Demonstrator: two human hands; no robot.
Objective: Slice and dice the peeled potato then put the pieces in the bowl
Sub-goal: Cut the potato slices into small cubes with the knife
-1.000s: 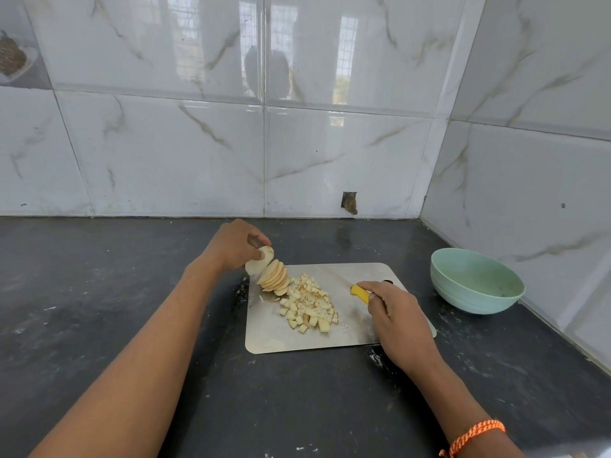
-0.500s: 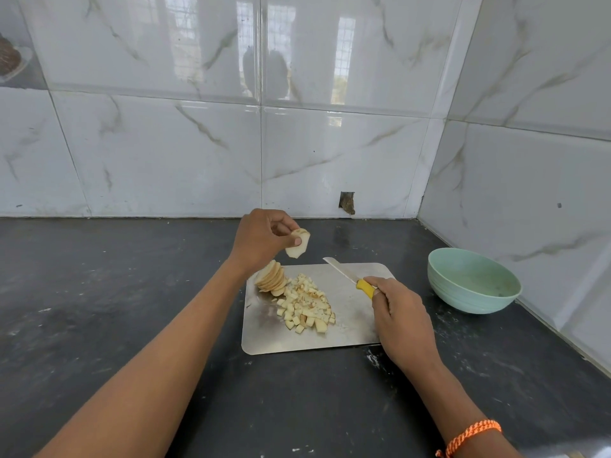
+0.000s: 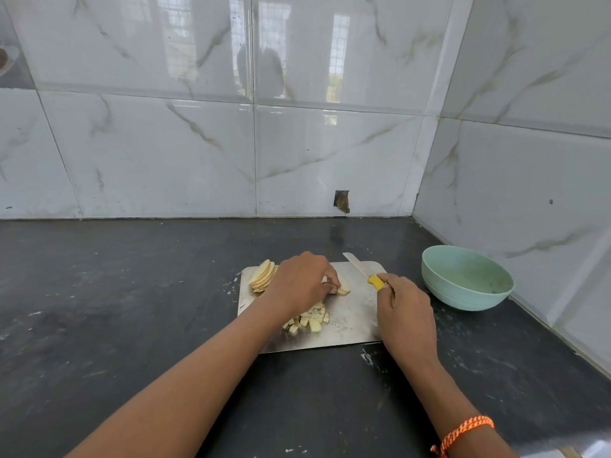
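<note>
Head view: left hand (image 3: 302,282) pinches a potato slice (image 3: 344,287) at the cutting board (image 3: 353,322) centre. Right hand (image 3: 405,312) grips the knife (image 3: 363,271). Slice stack (image 3: 263,276) at board's far-left corner; diced pieces (image 3: 310,320) mid-board; bowl (image 3: 466,277) right of board.

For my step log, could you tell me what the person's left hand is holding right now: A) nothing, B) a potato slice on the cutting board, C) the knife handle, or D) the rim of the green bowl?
B: the left hand pinches a potato slice down on the steel cutting board, while the right hand holds the yellow-handled knife.
</note>
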